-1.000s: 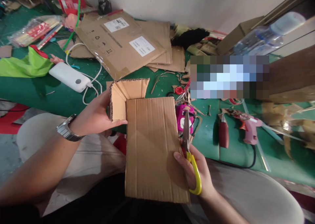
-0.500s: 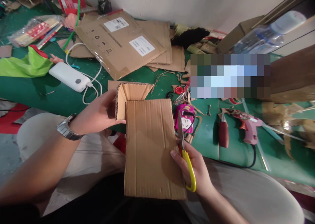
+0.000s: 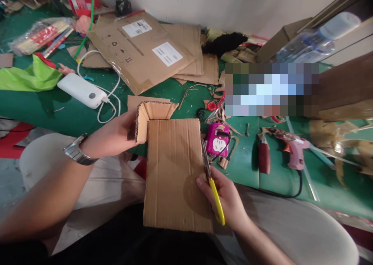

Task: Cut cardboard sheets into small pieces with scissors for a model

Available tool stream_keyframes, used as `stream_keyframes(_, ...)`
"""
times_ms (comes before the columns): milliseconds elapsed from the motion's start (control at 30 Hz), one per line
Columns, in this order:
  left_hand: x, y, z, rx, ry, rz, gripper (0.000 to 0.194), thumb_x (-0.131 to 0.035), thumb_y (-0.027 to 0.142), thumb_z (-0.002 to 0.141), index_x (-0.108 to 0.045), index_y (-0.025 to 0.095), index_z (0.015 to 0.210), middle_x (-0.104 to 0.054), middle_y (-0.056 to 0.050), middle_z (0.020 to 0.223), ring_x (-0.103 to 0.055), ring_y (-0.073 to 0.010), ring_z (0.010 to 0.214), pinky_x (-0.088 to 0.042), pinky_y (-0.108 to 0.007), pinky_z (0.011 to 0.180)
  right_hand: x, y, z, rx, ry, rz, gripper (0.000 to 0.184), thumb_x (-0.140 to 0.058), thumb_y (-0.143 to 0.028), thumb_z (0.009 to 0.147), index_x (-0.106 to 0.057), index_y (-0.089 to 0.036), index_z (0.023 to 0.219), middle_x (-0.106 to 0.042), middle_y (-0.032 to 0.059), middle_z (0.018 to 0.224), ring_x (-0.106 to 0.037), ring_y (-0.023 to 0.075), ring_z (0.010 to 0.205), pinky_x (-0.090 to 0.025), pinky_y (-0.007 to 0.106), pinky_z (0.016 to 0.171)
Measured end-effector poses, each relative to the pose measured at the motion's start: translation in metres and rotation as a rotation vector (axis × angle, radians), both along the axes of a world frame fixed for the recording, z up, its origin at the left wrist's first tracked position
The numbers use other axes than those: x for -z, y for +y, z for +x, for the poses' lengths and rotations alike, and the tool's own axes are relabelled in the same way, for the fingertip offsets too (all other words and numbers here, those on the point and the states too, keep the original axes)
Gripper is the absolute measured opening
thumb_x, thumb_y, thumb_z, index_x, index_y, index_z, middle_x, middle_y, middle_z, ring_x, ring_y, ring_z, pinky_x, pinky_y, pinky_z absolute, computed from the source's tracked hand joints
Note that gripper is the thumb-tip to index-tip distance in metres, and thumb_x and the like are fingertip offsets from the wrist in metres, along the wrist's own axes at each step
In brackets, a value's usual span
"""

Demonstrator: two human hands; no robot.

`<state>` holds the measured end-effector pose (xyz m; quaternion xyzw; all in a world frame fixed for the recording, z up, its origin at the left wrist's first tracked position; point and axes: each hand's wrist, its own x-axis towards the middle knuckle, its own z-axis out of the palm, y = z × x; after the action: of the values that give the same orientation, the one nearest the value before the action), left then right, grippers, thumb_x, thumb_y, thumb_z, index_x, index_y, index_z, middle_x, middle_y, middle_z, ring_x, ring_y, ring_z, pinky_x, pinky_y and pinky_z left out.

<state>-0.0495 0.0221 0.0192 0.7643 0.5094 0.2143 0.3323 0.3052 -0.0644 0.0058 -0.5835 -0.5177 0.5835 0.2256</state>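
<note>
The left hand (image 3: 118,137) grips a folded cardboard piece (image 3: 142,126) at the far left corner of a flat panel (image 3: 173,175), perhaps touching it; the right hand (image 3: 230,201) holds the panel's right edge and yellow-handled scissors (image 3: 216,201).

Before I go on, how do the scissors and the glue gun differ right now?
Position: the scissors are in the right hand, beside the cardboard sheet; the glue gun lies on the green table.
Colour: the scissors have a yellow handle, while the glue gun's body is pink.
Cord: the glue gun trails a black cord; the scissors have none.
Shared: both are hand tools with coloured handles.
</note>
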Motion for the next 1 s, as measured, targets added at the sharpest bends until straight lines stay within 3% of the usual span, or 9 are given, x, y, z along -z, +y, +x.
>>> stream_keyframes(100,0.0,0.0,0.0,0.019,0.036,0.003,0.053,-0.076,0.035,0.099,-0.061,0.023,0.149,-0.074,-0.01,0.147,-0.072,-0.0272,0.134,-0.058,-0.039,0.112,0.003,-0.002,0.001,-0.033,-0.036,0.033,0.04,-0.077,-0.054,0.092,-0.053,-0.024,0.081,-0.047,-0.005,0.067,-0.043,0.0142,0.06,-0.039,0.025,0.056)
stream_keyframes(267,0.006,-0.002,-0.005,0.022,0.14,0.025,0.031,-0.074,0.031,0.099,-0.069,0.025,0.129,-0.083,-0.007,0.127,-0.078,-0.0289,0.12,-0.062,-0.041,0.103,0.007,-0.006,0.004,-0.128,-0.221,0.106,0.035,-0.071,-0.054,0.097,-0.062,-0.02,0.091,-0.05,-0.0036,0.068,-0.045,0.0155,0.063,-0.038,0.026,0.058)
stream_keyframes(367,0.011,-0.003,-0.009,0.041,0.197,0.023,0.033,-0.068,0.032,0.102,-0.066,0.025,0.134,-0.085,-0.007,0.121,-0.081,-0.03,0.112,-0.063,-0.041,0.096,0.007,-0.008,0.003,-0.155,-0.28,0.142,0.034,-0.069,-0.052,0.099,-0.067,-0.019,0.095,-0.051,-0.0032,0.066,-0.046,0.0161,0.063,-0.038,0.027,0.057)
stream_keyframes(467,0.014,-0.002,-0.01,0.076,0.232,0.045,0.045,-0.069,0.032,0.101,-0.059,0.024,0.145,-0.084,-0.009,0.123,-0.081,-0.031,0.109,-0.063,-0.044,0.096,0.007,-0.009,0.0,-0.146,-0.307,0.158,0.044,-0.068,-0.049,0.1,-0.07,-0.015,0.128,-0.05,-0.0054,0.063,-0.047,0.0164,0.059,-0.036,0.027,0.054)
stream_keyframes(533,0.015,-0.001,-0.01,0.076,0.246,0.054,0.049,-0.07,0.03,0.1,-0.057,0.024,0.147,-0.083,-0.01,0.125,-0.081,-0.032,0.108,-0.062,-0.046,0.098,0.008,-0.011,-0.001,-0.121,-0.302,0.152,0.064,-0.066,-0.047,0.101,-0.055,-0.015,0.156,-0.047,-0.0086,0.061,-0.045,0.0159,0.054,-0.035,0.026,0.052)
stream_keyframes(600,0.014,-0.001,-0.01,0.068,0.264,0.043,0.049,-0.069,0.029,0.1,-0.058,0.024,0.147,-0.083,-0.011,0.125,-0.081,-0.0323,0.108,-0.061,-0.047,0.099,0.01,-0.012,-0.001,-0.108,-0.294,0.146,0.077,-0.065,-0.045,0.102,-0.041,-0.016,0.169,-0.044,-0.0103,0.06,-0.043,0.0154,0.052,-0.035,0.025,0.051)
stream_keyframes(767,0.009,-0.001,-0.008,0.06,0.33,0.012,0.05,-0.07,0.026,0.1,-0.055,0.022,0.148,-0.085,-0.011,0.119,-0.081,-0.0316,0.106,-0.06,-0.043,0.096,0.012,-0.012,0.0,-0.163,-0.346,0.206,0.064,-0.063,-0.044,0.101,-0.061,-0.013,0.157,-0.047,-0.007,0.063,-0.044,0.0141,0.055,-0.039,0.024,0.054)
stream_keyframes(867,0.005,-0.003,-0.006,0.066,0.391,0.022,0.055,-0.072,0.024,0.1,-0.053,0.017,0.151,-0.084,-0.014,0.121,-0.081,-0.0337,0.107,-0.06,-0.043,0.091,0.01,-0.011,0.0,-0.201,-0.395,0.248,0.063,-0.06,-0.044,0.102,-0.066,-0.011,0.155,-0.044,-0.007,0.061,-0.039,0.0137,0.054,-0.041,0.024,0.055)
stream_keyframes(1000,0.001,-0.004,-0.003,0.083,0.446,0.033,0.039,-0.071,0.022,0.102,-0.062,0.015,0.139,-0.083,-0.016,0.122,-0.081,-0.0339,0.108,-0.059,-0.042,0.088,0.006,-0.008,-0.002,-0.233,-0.431,0.317,0.061,-0.058,-0.042,0.101,-0.069,-0.011,0.153,-0.043,-0.0066,0.061,-0.037,0.0139,0.053,-0.041,0.023,0.054)
